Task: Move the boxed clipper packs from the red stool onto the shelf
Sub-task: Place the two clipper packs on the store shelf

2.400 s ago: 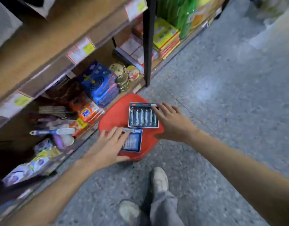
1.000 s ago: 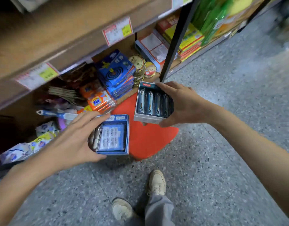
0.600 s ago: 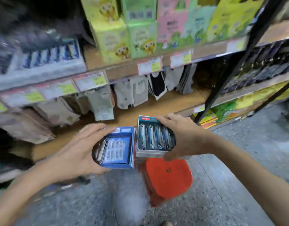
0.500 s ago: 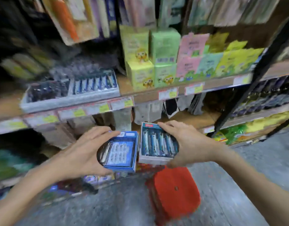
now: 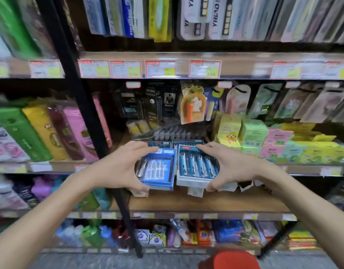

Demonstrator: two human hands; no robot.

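Observation:
My left hand (image 5: 118, 167) grips a blue boxed clipper pack (image 5: 159, 169) by its left side. Beside it, my right hand (image 5: 231, 166) holds a white-sided boxed clipper pack (image 5: 196, 169) with a row of clippers inside. Both packs are held side by side, level, in front of the middle shelf (image 5: 206, 202). Just behind them, two similar dark packs (image 5: 186, 142) lie on the upper board. The red stool (image 5: 231, 260) shows at the bottom edge with nothing on its visible top.
A black shelf upright (image 5: 89, 133) runs diagonally just left of my left hand. Yellow, green and pink small boxes (image 5: 264, 140) crowd the right of the shelf. Hanging blister packs (image 5: 194, 105) fill the back. Price tags line the shelf edges.
Both hands lifted the two packs off the red stool and raised them to shelf height. My view swung up from the floor to the shelves.

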